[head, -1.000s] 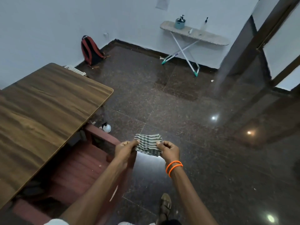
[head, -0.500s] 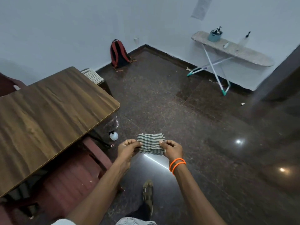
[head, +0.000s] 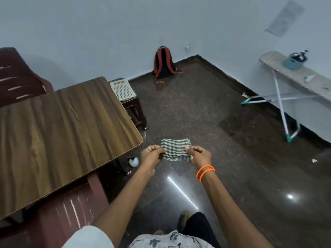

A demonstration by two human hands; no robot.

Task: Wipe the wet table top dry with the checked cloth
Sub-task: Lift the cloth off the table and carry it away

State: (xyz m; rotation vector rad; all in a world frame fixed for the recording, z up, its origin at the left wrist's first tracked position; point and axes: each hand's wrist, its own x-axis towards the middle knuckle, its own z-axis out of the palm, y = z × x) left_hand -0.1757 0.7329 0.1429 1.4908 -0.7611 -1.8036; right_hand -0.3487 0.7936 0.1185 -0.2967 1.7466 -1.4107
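The wooden table top [head: 59, 136] fills the left side, with a white perforated basket [head: 122, 89] on a stool just beyond its far right corner and a small white bottle [head: 133, 161] on the floor below its near right corner. To the right of the table, clear of its edge and above the dark floor, the left hand [head: 151, 155] and right hand [head: 199, 155] each pinch one end of the folded checked cloth [head: 175, 149], holding it stretched between them. Farther right of the table, an ironing board [head: 295, 77] stands against the wall.
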